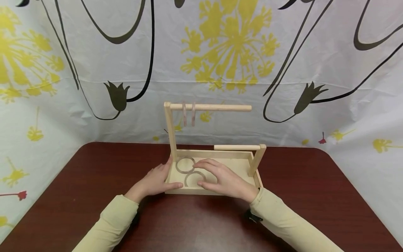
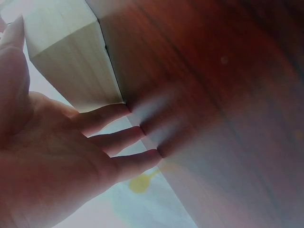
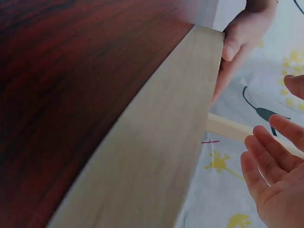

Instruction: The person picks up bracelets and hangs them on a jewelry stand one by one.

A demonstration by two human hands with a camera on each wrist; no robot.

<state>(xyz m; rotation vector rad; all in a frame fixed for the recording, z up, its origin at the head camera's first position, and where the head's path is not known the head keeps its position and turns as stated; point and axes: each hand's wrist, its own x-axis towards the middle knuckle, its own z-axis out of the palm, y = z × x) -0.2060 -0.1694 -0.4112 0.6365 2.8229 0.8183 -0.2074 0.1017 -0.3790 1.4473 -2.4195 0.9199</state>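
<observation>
A pale wooden tray (image 1: pixel 189 191) with posts at its two ends lies before me. My left hand (image 1: pixel 155 180) rests at its front left corner, thumb over the front rim. In the left wrist view its fingers (image 2: pixel 114 143) stretch straight and spread along the tray's outer side, tips at the table. Over the tray is my right hand (image 1: pixel 223 179), fingers loosely bent and thumb apart; the right wrist view shows nothing in that hand (image 3: pixel 280 183). Below its fingertips lie two translucent rings, a farther ring (image 1: pixel 177 167) and a nearer ring (image 1: pixel 186 179).
From the tall left post (image 1: pixel 170 129) a long rod (image 1: pixel 223 107) runs right, with two rings (image 1: pixel 193 119) hanging near the post. A short post (image 1: pixel 257 161) at the right end carries a lower rod (image 1: pixel 236 147) pointing left. Patterned cloth (image 1: pixel 151 115) hangs behind the dark table (image 1: pixel 126 164).
</observation>
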